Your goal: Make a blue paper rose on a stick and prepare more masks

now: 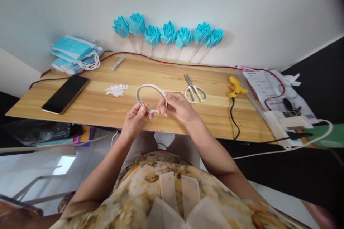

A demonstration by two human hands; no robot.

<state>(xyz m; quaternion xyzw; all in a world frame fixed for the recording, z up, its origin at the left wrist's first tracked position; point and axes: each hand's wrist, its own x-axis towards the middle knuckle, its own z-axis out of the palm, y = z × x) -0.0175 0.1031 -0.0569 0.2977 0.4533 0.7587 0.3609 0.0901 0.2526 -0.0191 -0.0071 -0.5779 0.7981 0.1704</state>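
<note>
Containers: we list, at upper left, a stack of blue masks (73,48), partly in clear plastic, white ear loops spilling at its right; at lower left, a black plastic bag (43,132) below the worktop (161,123), contents we cannot tell.

Writing: printed sheets (256,80) at right, text too small for us to read; small dark marks on the lower inside of the white band (151,85), likewise unreadable.

Grip: white band, one, bent into a loop, at the centre of the frame, raised over the near edge of the worktop. Our left hand (135,117) pinches its lower left, thumb against fingers; our right hand (180,106) is closed on its right side, fingers curled.

Also on the worktop, we count: white scraps (116,90), a small heap left of centre; scissors (192,89), white-handled, blades slightly parted, right of centre; yellow glue gun (236,87), at right; dark-screened phone (66,94), at left. Along the wall, upper centre: seven blue flowers (168,33) on thin stems.
</note>
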